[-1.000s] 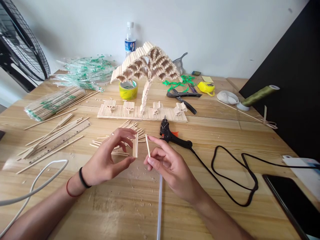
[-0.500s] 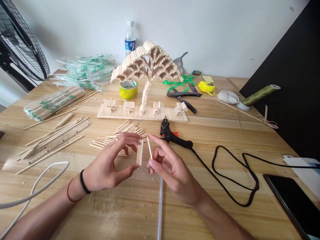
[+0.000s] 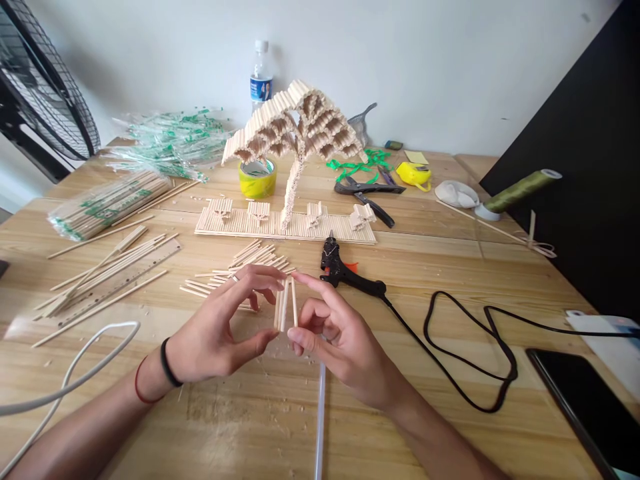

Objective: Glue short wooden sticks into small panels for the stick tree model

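Note:
Between thumb and fingertips, my left hand (image 3: 223, 323) pinches a small panel of short wooden sticks (image 3: 281, 310) by its two ends, held upright. My right hand (image 3: 335, 333) grips one short wooden stick (image 3: 295, 302) between thumb and index finger, almost parallel to the panel's right edge with a narrow gap. Behind my left hand lies a pile of cut sticks (image 3: 260, 256). A black glue gun (image 3: 350, 270) rests on the table just beyond my right hand. Below the hands lies a clear glue stick (image 3: 321, 420).
A stick-built tree model (image 3: 295, 133) stands on a slatted base (image 3: 285, 230) at the back. Cutting pliers (image 3: 367, 193) and yellow tape (image 3: 257, 180) lie near it. Long sticks and a ruler (image 3: 120, 283) are at left. A black cable (image 3: 470, 380) and phone (image 3: 580, 407) are at right.
My right hand has moved left, bringing its single stick close to the panel's edge and more upright. My left hand has stayed almost still.

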Available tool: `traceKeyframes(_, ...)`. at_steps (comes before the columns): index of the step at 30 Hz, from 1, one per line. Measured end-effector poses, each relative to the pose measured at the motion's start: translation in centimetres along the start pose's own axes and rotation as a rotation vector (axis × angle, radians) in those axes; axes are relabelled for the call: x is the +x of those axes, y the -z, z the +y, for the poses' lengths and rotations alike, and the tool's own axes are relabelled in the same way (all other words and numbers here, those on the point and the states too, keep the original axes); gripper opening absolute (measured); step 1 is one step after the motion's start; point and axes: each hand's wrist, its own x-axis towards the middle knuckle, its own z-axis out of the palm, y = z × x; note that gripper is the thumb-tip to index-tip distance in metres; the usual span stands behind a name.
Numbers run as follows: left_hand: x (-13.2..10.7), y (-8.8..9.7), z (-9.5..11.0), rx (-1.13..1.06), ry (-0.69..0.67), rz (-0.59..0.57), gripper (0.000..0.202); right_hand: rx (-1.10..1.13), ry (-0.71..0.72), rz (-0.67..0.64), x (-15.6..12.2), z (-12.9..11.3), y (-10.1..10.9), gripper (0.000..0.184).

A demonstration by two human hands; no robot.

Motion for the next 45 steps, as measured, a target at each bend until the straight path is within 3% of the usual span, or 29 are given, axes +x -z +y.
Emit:
traceKeyframes(9, -0.03, -0.09, 0.05, 0.0, -0.02, 0.008, 0.046, 0.024, -0.015, 0.025, 0.24, 0.2, -0.02, 0.072)
traceKeyframes(45, -0.26, -0.16, 0.43, 0.015, -0.063, -0.012, 0.048, -0.126, 0.148, 0.129, 0.33, 0.46, -0.24, 0.067)
